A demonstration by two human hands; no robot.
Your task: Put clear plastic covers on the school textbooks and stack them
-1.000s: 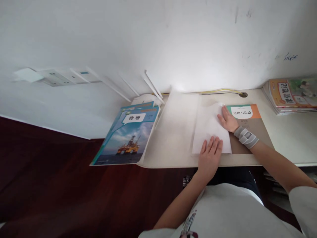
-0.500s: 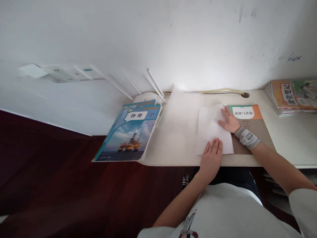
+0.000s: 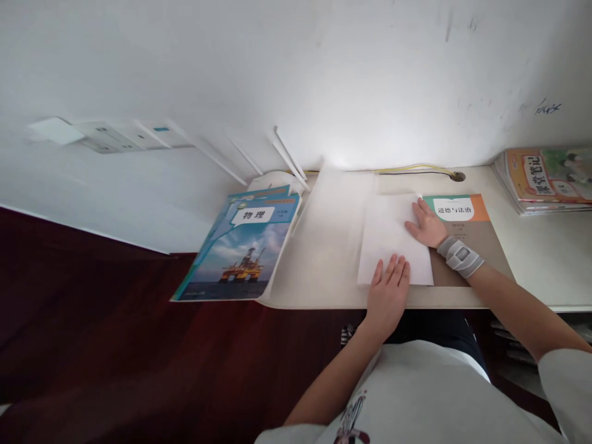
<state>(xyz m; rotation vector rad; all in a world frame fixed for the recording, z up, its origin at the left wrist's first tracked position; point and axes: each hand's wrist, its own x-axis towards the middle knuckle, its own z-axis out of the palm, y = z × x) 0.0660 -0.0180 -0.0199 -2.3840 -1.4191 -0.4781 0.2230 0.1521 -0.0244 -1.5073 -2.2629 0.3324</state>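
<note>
A textbook (image 3: 467, 253) with a brown, green and orange cover lies on the desk. Over its left part is a smooth white sheet (image 3: 383, 228); whether it is a loose paper or part of the book's covering, I cannot tell. My left hand (image 3: 389, 293) rests flat on the sheet's lower part, fingers stretched out. Higher up, my right hand (image 3: 426, 225), with a grey band at the wrist, lies flat with fingers spread across the sheet's right edge. Left of this, a larger pale sheet (image 3: 340, 216) spreads over the desk, its top reaching the wall.
Blue physics textbooks (image 3: 252, 246) overhang the desk's left end. Behind them stands a white router (image 3: 272, 180) with several antennas. A stack of books (image 3: 548, 182) sits at the right. A yellow cable (image 3: 411, 168) runs along the wall to a desk hole (image 3: 457, 177).
My left hand has slid slightly left over the white sheet. The sheet's left edge now lies further left. My right hand has barely shifted.
</note>
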